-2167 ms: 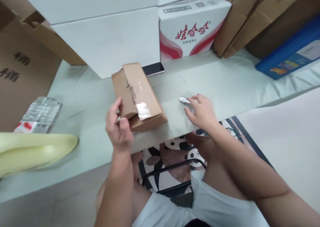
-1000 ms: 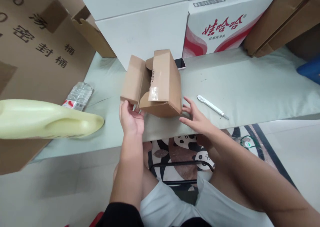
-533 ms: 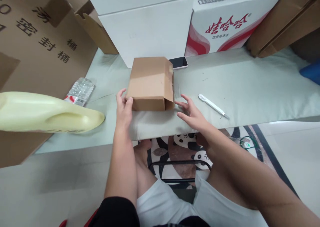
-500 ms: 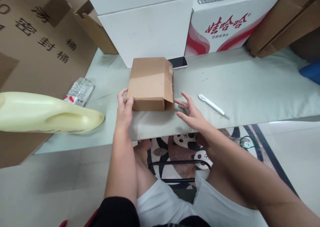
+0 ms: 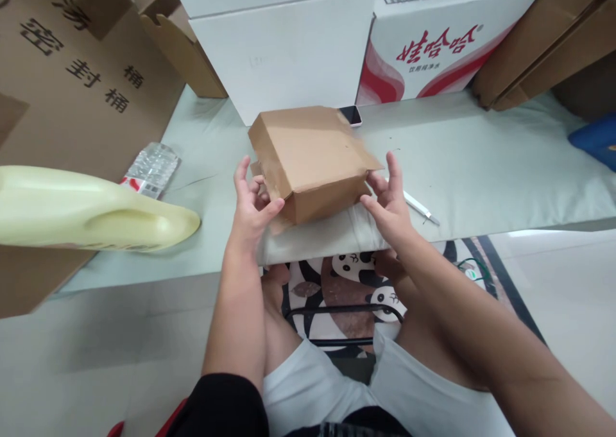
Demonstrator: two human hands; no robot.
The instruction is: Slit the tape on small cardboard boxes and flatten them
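Observation:
A small brown cardboard box [image 5: 310, 158] is held tilted just above the pale green table [image 5: 481, 167], near its front edge. My left hand [image 5: 251, 201] grips the box's left near corner, thumb and fingers curled round it. On the right side, my right hand [image 5: 387, 203] presses its fingers against the box's edge. A white utility knife [image 5: 419, 208] lies on the table just right of my right hand, partly hidden by it. A phone [image 5: 351, 113] peeks out behind the box.
A pale yellow plastic jug [image 5: 91, 209] lies at the left, with a crushed clear bottle [image 5: 150, 167] behind it. Large brown cartons [image 5: 72, 84], white boxes [image 5: 283, 58] and a red-and-white carton [image 5: 447, 39] line the back. A blue object [image 5: 597, 140] sits at far right.
The box was resting flat on the table with both hands beside it. Now both hands have closed on its sides and lifted and turned it, its right end swinging toward the knife.

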